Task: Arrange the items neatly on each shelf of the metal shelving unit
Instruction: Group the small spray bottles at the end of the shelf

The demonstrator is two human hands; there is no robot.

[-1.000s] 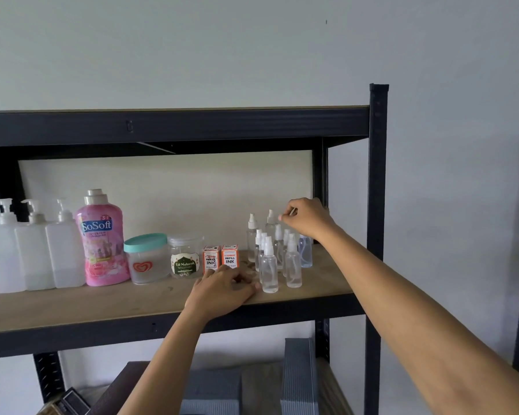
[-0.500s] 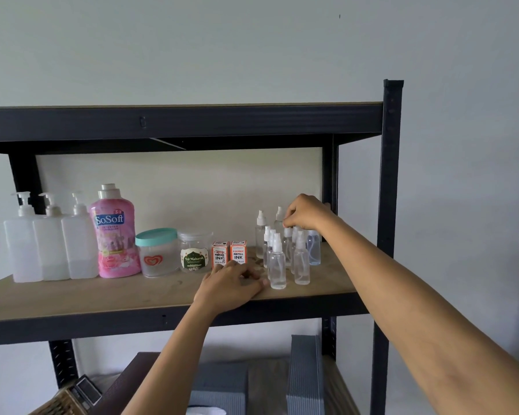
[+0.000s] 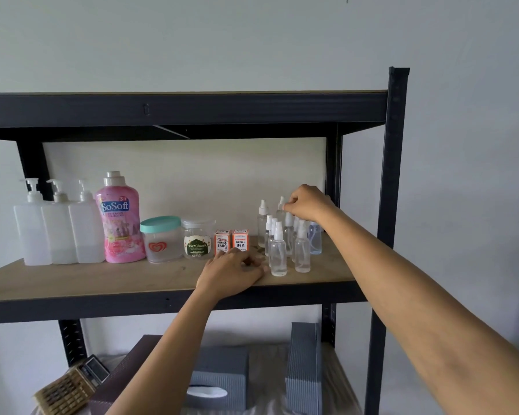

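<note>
Several small clear spray bottles (image 3: 277, 253) stand in a tight cluster at the right end of the wooden shelf (image 3: 102, 280). My right hand (image 3: 307, 205) reaches over the cluster and pinches the white spray head of a back bottle (image 3: 281, 201). My left hand (image 3: 231, 271) rests on the shelf board near its front edge. Its fingers are loosely curled, hold nothing, and lie just left of the front bottle.
Left of the cluster, in a row: two orange ink boxes (image 3: 231, 241), a clear jar (image 3: 197, 239), a teal-lidded jar (image 3: 161, 239), a pink SoSoft bottle (image 3: 120, 223) and three white pump bottles (image 3: 57, 232). A black upright (image 3: 393, 175) bounds the right. Grey tissue boxes (image 3: 219, 381) sit below.
The view has shifted slightly. My right hand edged a little left over the back bottles and still pinches a spray head. The left hand stays where it was.
</note>
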